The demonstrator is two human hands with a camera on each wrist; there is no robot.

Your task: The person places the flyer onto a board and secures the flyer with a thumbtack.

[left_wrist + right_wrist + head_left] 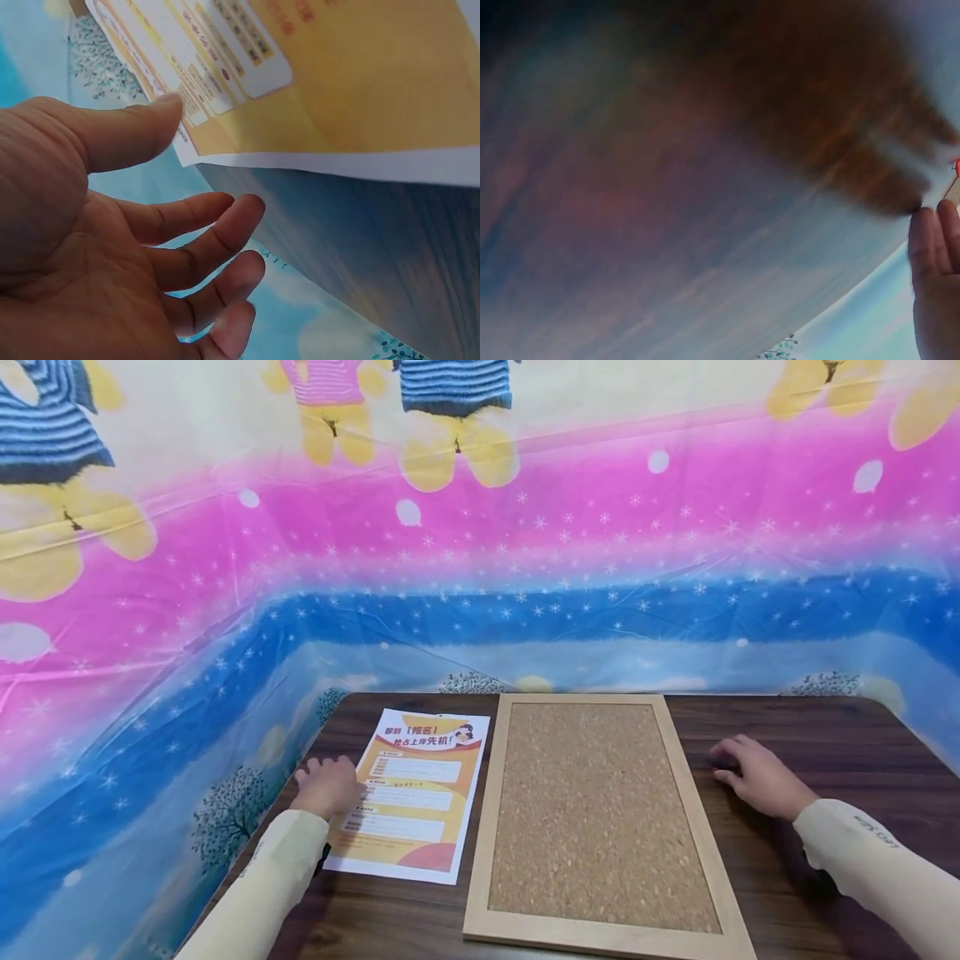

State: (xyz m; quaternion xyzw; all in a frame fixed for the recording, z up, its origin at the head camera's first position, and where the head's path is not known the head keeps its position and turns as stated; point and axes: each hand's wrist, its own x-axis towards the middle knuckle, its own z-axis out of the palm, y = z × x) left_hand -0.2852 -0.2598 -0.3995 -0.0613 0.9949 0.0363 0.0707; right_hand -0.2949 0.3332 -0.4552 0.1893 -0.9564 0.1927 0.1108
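A printed orange-and-white poster (442, 828) with a cartoon figure lies on the dark wooden table (390, 914), left of a cork board (592, 810) in a pale wood frame. My left hand (327, 785) is at the poster's left edge, its fingers loosely bent. In the left wrist view the thumb lies by the sheet's edge and the other fingers are spread apart from it; whether the thumb touches the paper I cannot tell. To the right of the board, my right hand (765, 779) rests low over the table with relaxed fingers, holding nothing.
A colourful curtain (570, 543) with bears, balloons and snowflakes hangs behind the table and along its left side. The board reaches from the table's far edge almost to the near bottom of the head view.
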